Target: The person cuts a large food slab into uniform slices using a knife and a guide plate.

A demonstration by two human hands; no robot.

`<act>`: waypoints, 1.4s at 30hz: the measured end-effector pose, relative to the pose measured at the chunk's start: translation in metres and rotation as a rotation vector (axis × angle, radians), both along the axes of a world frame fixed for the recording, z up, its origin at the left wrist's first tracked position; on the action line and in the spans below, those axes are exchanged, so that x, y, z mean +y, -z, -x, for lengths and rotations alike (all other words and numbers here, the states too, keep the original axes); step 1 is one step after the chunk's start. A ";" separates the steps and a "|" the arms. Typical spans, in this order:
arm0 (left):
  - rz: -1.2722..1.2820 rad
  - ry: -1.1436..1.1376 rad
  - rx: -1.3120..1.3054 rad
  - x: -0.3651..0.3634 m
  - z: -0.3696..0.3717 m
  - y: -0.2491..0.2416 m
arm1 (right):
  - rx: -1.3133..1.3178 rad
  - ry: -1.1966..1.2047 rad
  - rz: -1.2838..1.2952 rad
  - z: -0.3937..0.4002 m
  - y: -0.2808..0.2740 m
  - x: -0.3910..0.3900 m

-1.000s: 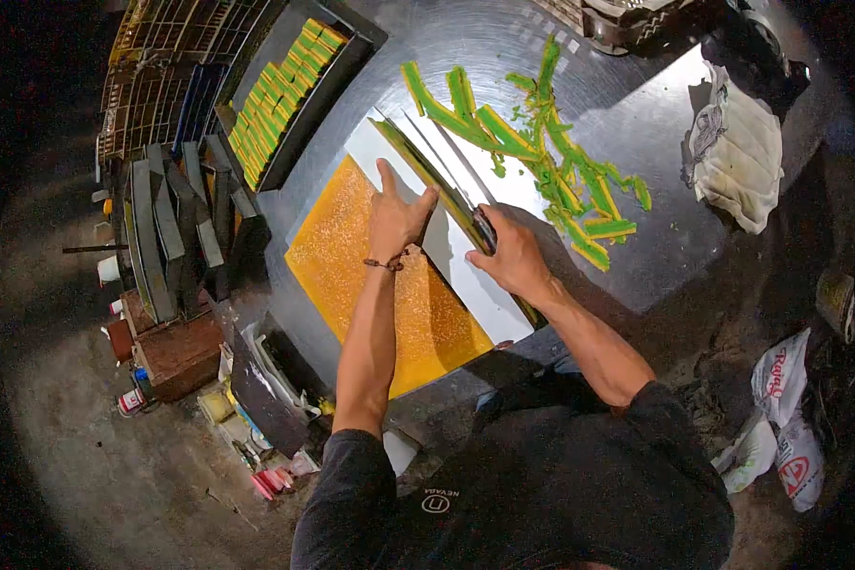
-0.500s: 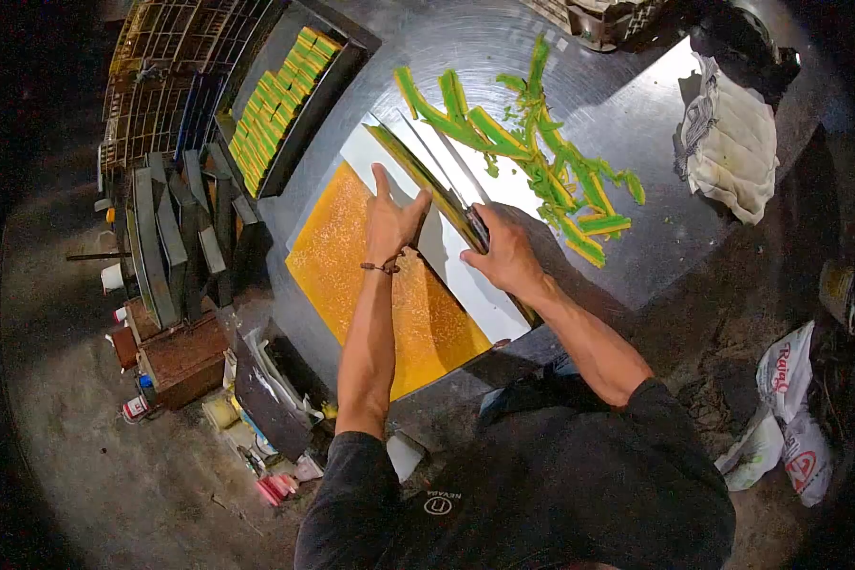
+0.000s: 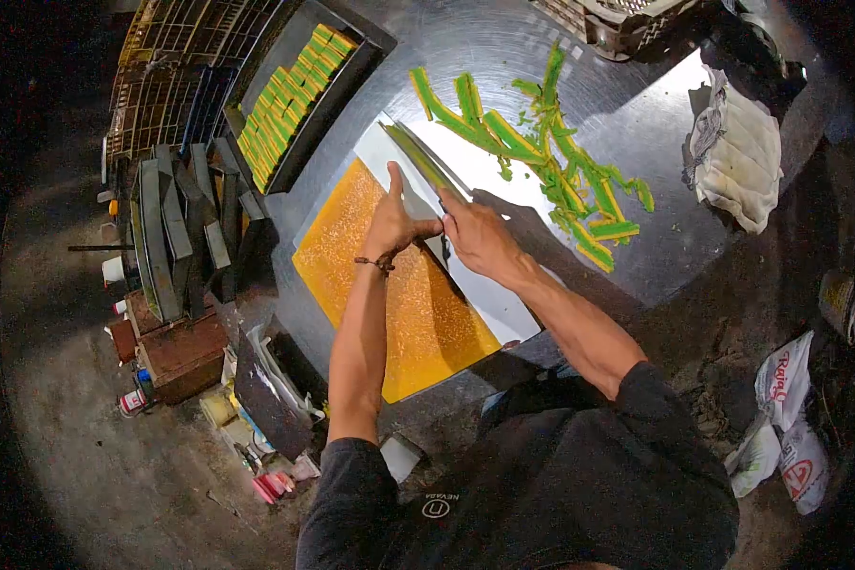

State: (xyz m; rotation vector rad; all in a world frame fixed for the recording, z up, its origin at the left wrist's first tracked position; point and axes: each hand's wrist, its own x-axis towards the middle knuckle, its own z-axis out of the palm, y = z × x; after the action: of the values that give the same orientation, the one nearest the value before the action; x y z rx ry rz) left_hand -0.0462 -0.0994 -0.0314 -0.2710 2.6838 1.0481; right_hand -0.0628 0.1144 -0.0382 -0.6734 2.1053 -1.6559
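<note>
At six o'clock from my left fingers (image 3: 395,180), here's the slab (image 3: 418,328) on the bench (image 3: 503,57), the sheet (image 3: 489,304) running along its two o'clock edge. Up at ten, the tray (image 3: 328,114), slices (image 3: 293,100) inside. At two, offcuts (image 3: 570,161) lie across the bench; past them, nearly three, a cloth (image 3: 746,157). Between one and two, a crate (image 3: 632,24). Off the bench: stacked bars (image 3: 161,237) at nine, bags (image 3: 784,389) at four.

From the wearer's head, one camera looks forward and steeply down over both hands (image 3: 485,239).
</note>
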 end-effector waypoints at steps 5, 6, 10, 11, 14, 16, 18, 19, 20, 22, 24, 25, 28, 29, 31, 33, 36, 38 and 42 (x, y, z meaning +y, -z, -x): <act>0.226 0.032 -0.006 0.009 0.003 -0.011 | 0.004 -0.018 -0.021 0.004 0.004 -0.011; 0.173 0.016 -0.006 0.009 0.004 -0.011 | 0.007 -0.017 -0.021 0.005 0.003 -0.011; 0.185 0.007 -0.027 0.009 0.004 -0.010 | -0.044 -0.023 -0.074 0.004 -0.007 -0.010; 0.183 0.007 -0.026 0.009 0.005 -0.011 | -0.023 -0.003 -0.049 0.004 -0.006 -0.011; 0.164 0.008 -0.034 0.008 0.004 -0.009 | -0.039 -0.016 -0.051 0.012 -0.002 -0.019; 0.113 -0.042 -0.081 0.006 0.006 -0.007 | -0.073 -0.045 -0.076 0.014 -0.004 -0.018; 0.108 -0.018 -0.053 0.006 0.005 -0.007 | -0.054 -0.022 -0.047 0.009 -0.007 -0.010; 0.105 0.006 -0.025 0.006 0.005 -0.007 | -0.052 -0.023 -0.048 0.008 -0.009 -0.009; 0.104 0.002 -0.022 0.005 0.008 -0.008 | -0.085 -0.016 -0.050 0.007 -0.011 -0.008; 0.156 -0.014 -0.084 0.005 0.007 -0.007 | -0.133 -0.013 -0.056 0.007 -0.011 -0.011; 0.180 -0.033 -0.117 0.011 0.009 -0.013 | -0.100 -0.013 -0.111 0.019 -0.014 -0.024; 0.208 -0.051 -0.141 0.014 0.011 -0.018 | -0.073 -0.035 -0.113 0.018 -0.017 -0.021; 0.155 -0.036 -0.110 0.016 0.010 -0.024 | -0.095 0.072 0.001 0.000 -0.016 -0.007; 0.155 -0.037 -0.100 0.015 0.014 -0.024 | -0.078 0.080 -0.002 0.001 -0.016 -0.006; 0.200 -0.042 -0.142 0.016 0.012 -0.023 | -0.122 0.007 -0.053 0.013 -0.011 -0.014; 0.238 -0.057 -0.190 0.021 0.011 -0.025 | -0.262 -0.099 -0.131 0.029 -0.021 -0.022; 0.252 -0.034 -0.136 0.017 0.009 -0.022 | 0.059 0.132 -0.002 0.009 -0.002 -0.020; 0.222 -0.006 -0.049 0.013 0.010 -0.018 | -0.017 0.061 -0.042 0.010 -0.013 -0.005; 0.225 -0.038 -0.133 0.019 0.005 -0.020 | -0.213 -0.029 -0.101 0.017 -0.019 -0.011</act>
State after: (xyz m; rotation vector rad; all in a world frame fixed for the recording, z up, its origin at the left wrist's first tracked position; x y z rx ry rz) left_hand -0.0517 -0.0807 -0.0115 -0.4194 2.6844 0.7091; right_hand -0.0799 0.1035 -0.0194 -0.4718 2.0019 -1.5216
